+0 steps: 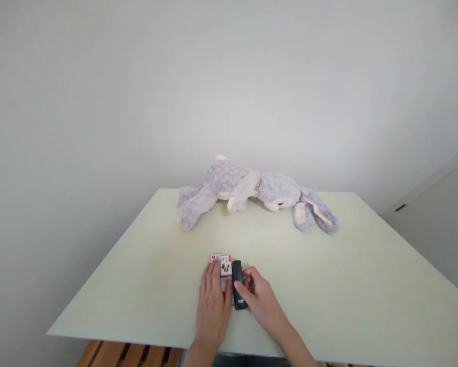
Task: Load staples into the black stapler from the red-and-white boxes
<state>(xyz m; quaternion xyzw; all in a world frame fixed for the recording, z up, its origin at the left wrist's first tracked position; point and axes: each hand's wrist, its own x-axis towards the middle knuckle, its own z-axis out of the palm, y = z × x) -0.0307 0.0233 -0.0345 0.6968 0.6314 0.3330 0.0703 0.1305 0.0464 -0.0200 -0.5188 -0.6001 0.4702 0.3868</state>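
Dark bar: the long dark piece (237, 285), probably a stapler, lies on the worktop (148, 285) near the 6 o'clock edge, its length running roughly from 12 to 6
Right hand: at the bar's 3 o'clock side (261, 293), thumb over the top and fingers curled at the edge, pinching the bar
Left hand: at 8 o'clock from the bar (211, 300), laid over the small boxes, fingers extended and close together, thumb at 3 o'clock beside the bar
Bar's handling: likely stiff and fairly heavy for its size, perhaps a little slippery; best taken across its long sides, near the middle
White box: at 11 o'clock from the bar (226, 265), printed with red and a small brown picture; likely light card that dents if squeezed, so hold by opposite sides
Pink-and-white box: at 9 o'clock from the white one (214, 258), partly covered by the left fingers
Lower packet: at 6 o'clock from the white box (225, 284), mostly hidden by the left hand
Hard to read: all print; the right hand's lower fingers are tucked from sight
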